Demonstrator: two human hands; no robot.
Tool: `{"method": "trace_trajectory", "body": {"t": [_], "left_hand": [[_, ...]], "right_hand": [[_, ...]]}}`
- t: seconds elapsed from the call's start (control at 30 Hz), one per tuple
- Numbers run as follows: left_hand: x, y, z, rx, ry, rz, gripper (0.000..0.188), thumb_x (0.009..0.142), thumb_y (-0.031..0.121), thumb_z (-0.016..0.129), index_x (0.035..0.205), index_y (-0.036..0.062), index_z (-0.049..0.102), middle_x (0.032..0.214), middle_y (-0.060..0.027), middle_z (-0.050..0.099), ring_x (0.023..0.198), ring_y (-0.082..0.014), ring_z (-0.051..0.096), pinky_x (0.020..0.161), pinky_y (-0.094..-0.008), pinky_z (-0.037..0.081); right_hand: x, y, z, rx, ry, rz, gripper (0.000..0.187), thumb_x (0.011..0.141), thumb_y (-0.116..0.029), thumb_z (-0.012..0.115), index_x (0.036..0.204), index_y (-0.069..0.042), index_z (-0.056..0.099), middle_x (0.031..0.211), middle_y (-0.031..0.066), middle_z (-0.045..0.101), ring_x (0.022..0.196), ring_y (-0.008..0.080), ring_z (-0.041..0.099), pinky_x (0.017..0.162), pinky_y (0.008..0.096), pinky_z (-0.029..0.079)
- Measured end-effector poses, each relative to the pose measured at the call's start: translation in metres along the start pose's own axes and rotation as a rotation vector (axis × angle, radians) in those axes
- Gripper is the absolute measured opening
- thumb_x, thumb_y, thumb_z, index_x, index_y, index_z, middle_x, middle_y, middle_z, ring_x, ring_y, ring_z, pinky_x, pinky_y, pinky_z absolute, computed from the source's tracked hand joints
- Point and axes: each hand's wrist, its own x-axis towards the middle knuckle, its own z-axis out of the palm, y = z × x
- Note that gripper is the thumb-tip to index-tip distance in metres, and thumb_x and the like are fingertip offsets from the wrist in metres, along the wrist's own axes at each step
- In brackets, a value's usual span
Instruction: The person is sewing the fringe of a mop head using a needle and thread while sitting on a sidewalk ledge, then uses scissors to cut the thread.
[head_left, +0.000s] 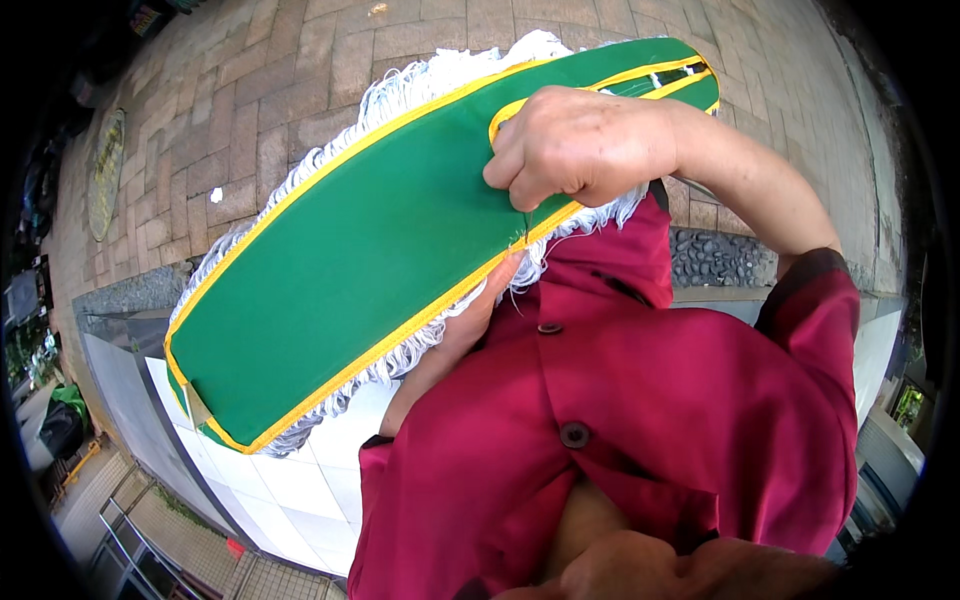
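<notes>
A long flat mop head [330, 260] lies across in front of my body, its green cloth back facing up, with yellow binding and a white-grey yarn fringe. My left hand [470, 315] grips its near edge from beneath, the thumb up at the yellow binding and the other fingers hidden. Over the green cloth my right hand [575, 145] is closed in a pinch. A thin dark thread [526, 226] runs from its fingertips down to frayed threads at the near binding; whether a needle is held too is hidden. Yellow-edged slits open toward the far right end.
Brick paving [250, 115] spreads beyond the mop head, with a small white scrap [216, 195] on it. Pale tiles [290, 490] lie below left. Dark pebbles [715, 258] fill a strip at right. A metal railing [150, 545] and a green-black bag [65, 420] show at far left.
</notes>
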Motion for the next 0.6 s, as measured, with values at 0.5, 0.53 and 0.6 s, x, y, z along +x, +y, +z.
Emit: {"method": "trace_trajectory", "body": {"t": [0.5,0.53,0.6], "left_hand": [[0.002,-0.001,0.001,-0.070,-0.027,0.020,0.022,0.095,0.007,0.063,0.115,-0.0025,0.066,0.107,-0.0069,0.070,0.095,-0.0131,0.064,0.084,-0.0265,0.050],[0.002,0.002,0.001,-0.051,-0.031,0.038,0.022,0.095,0.007,0.064,0.115,-0.0023,0.066,0.107,-0.0070,0.070,0.094,-0.0132,0.064,0.084,-0.0267,0.051],[0.002,0.005,0.000,-0.012,-0.038,0.074,0.022,0.094,0.008,0.065,0.114,-0.0019,0.067,0.106,-0.0071,0.070,0.093,-0.0133,0.064,0.082,-0.0270,0.051]], "right_hand": [[-0.005,-0.003,0.000,-0.021,-0.010,0.057,0.016,0.065,-0.006,0.067,0.065,0.000,0.052,0.069,0.0096,0.049,0.071,0.0323,0.057,0.059,0.0435,0.041],[-0.007,-0.003,-0.001,-0.010,-0.017,0.095,0.015,0.067,-0.006,0.067,0.067,0.000,0.054,0.070,0.0092,0.050,0.071,0.0321,0.058,0.059,0.0432,0.042],[-0.010,-0.002,0.002,0.114,0.065,0.156,0.011,0.072,-0.006,0.069,0.073,-0.002,0.058,0.073,0.0075,0.055,0.072,0.0297,0.059,0.061,0.0407,0.043]]}}
